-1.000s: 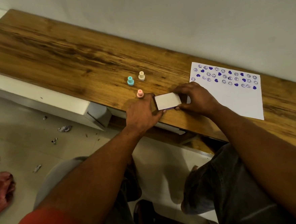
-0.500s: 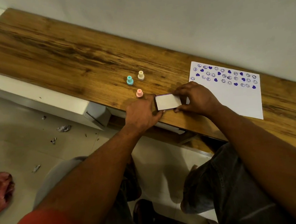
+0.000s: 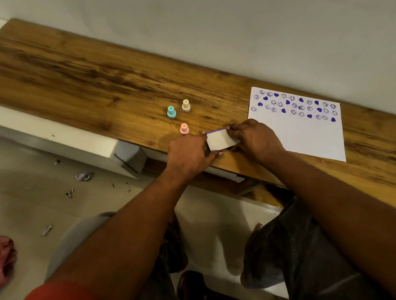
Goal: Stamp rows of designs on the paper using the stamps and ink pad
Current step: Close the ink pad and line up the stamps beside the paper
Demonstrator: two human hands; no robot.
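Observation:
A small white ink pad (image 3: 221,140) lies near the front edge of the wooden desk (image 3: 81,76); a purple strip shows along its far edge, where the lid is slightly raised. My left hand (image 3: 189,152) grips its left side and my right hand (image 3: 253,137) pinches its right side and far corner. Three small stamps stand upright behind it: pink (image 3: 184,128), teal (image 3: 171,112) and cream (image 3: 186,105). To the right lies the white paper (image 3: 308,137), with rows of purple smileys and hearts across its far part.
A pale wall runs close behind the desk. White drawer units (image 3: 74,144) sit under the desk's front edge. Paper scraps (image 3: 84,176) and a red cloth (image 3: 0,259) lie on the tiled floor at the left. My knees are below the desk edge.
The ink pad's lid has lifted at the far edge, showing a purple strip. My right hand's fingers have shifted up onto its far corner. My left hand stays on its left side.

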